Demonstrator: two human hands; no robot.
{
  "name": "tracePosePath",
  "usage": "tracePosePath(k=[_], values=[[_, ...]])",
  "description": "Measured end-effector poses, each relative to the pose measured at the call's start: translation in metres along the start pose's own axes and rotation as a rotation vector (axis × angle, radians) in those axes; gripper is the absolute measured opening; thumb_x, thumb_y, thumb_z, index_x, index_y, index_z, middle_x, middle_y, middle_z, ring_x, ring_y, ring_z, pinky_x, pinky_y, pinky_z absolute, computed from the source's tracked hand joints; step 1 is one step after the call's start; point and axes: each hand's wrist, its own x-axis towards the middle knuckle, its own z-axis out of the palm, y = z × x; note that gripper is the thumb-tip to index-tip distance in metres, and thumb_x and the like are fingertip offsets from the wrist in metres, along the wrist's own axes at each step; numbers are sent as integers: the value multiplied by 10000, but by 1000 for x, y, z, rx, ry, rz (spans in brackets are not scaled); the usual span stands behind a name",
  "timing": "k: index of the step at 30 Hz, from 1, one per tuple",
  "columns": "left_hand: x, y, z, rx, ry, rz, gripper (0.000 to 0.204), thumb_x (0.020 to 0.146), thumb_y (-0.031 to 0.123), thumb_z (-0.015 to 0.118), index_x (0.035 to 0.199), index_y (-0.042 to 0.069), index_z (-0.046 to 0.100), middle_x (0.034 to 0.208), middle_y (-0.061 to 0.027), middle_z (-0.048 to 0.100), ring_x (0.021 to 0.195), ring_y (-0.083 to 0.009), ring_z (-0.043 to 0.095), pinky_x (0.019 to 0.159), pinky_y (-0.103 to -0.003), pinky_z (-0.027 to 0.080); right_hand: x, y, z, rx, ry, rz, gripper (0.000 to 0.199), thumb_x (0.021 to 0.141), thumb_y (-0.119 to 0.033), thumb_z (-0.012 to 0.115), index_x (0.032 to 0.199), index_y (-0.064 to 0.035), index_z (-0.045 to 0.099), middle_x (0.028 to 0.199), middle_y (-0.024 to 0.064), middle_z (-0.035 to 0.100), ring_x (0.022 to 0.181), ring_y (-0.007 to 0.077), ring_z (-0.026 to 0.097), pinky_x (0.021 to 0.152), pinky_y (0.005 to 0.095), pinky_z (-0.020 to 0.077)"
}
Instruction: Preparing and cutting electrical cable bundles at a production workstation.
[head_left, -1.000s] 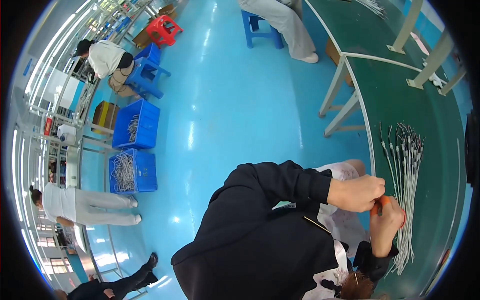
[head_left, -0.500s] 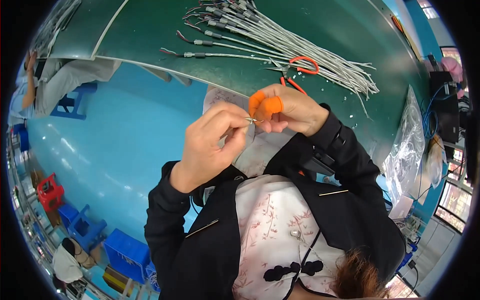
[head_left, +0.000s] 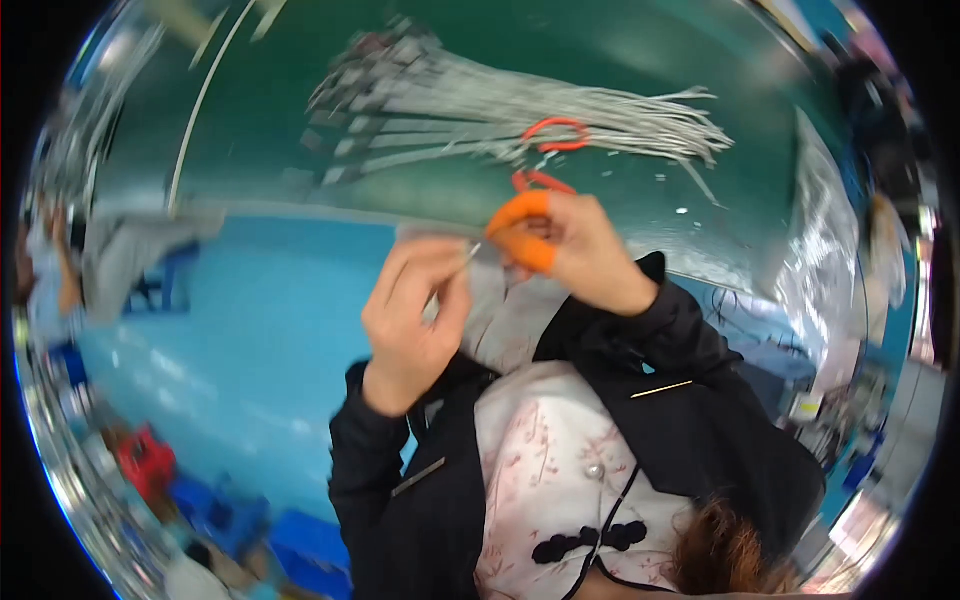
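Note:
My left hand is closed in a pinch above my lap, just off the table's front edge. A thin, short silvery piece sticks out at its fingertips, too small and smeared to name. My right hand, with orange covers on its thumb and forefinger, is pinched close beside it. What those covered fingertips hold, if anything, is hidden by blur. Beyond the right hand, red-handled cutters lie against a bundle of grey cables on the green table.
A clear plastic bag hangs by the table's right side. Small white scraps are scattered on the table. On the blue floor at left stand a red stool and blue bins. Another person's leg shows at far left.
The whole view has turned and blurred. My right hand has tilted so its covered fingers point more to the left. Both hands stay close together, the left still pinching.

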Motion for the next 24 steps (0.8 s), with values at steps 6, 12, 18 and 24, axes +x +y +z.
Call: tracePosePath(k=[6,12,18,24], values=[[-88,74,-5,-9,-9,-355,67,842,31,578,901,0,588,872,-43,548,664,-99,446,557,-199,338,-66,45,14,-458,254,-705,107,782,-127,632,852,-62,583,771,105,579,693,298,591,605,374,486],[-72,145,93,-147,-60,-442,83,853,46,566,915,0,597,790,-20,533,616,-66,403,508,-191,290,-173,23,-76,-400,336,-686,154,825,-145,580,775,-11,523,710,151,536,671,328,570,572,409,438],[-3,227,242,-377,-398,-256,152,891,101,584,1000,-3,610,887,-64,609,640,-108,482,545,-218,388,-270,2,-210,-471,726,-672,159,787,-151,578,746,0,547,690,165,553,675,345,570,585,417,445],[46,242,268,-461,-525,-226,157,889,106,589,1016,18,613,850,-54,601,649,-119,491,566,-230,406,-267,-25,-237,-649,839,-671,167,863,-165,568,810,-24,641,736,157,622,685,322,597,627,391,470]])
